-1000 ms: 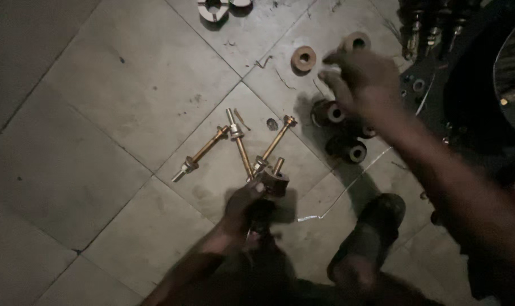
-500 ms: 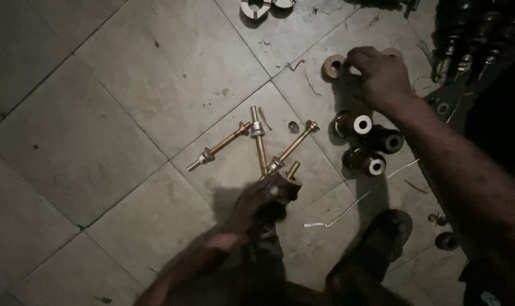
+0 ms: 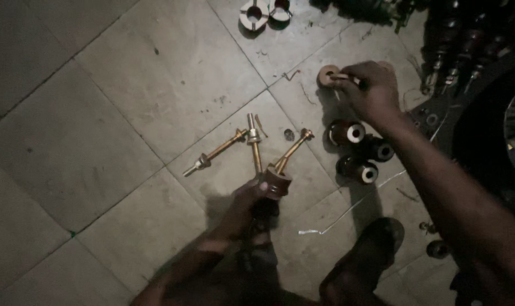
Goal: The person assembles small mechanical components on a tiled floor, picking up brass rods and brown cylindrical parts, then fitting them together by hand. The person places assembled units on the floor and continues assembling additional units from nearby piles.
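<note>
Head view, dim light, tiled floor (image 3: 127, 85).

Left hand (image 3: 243, 207): low centre of frame. I see its fingers closed around a dark brown insulator (image 3: 277, 182), which sits at the hand's 1 o'clock. A brass stud (image 3: 294, 150) runs out of the insulator toward 1 o'clock, tip free of the floor as far as I can tell.

Right hand (image 3: 371, 90): upper right, forearm entering from 5 o'clock. Fingertips pinch a tan washer (image 3: 327, 75) at the hand's 9 o'clock; the washer stands on edge or just off the tile, I cannot tell which.

Loose on the floor:
- Two more studs: a long stud (image 3: 215, 153) lying toward 8 o'clock from the insulator's top, and an upright-lying stud (image 3: 253, 141) running 12 to 6, their upper ends meeting.
- A small nut (image 3: 289, 135) between the studs' heads.
- Three dark bushings (image 3: 359, 150) with pale bores, clustered at 6 o'clock of the right hand, touching or nearly so.
- A wire (image 3: 337, 221) at 5 o'clock of the insulator.
- Two pale clamps (image 3: 263, 12) at the top edge.
- A sandal (image 3: 362, 260) at the bottom, at 4 o'clock of the left hand.
</note>
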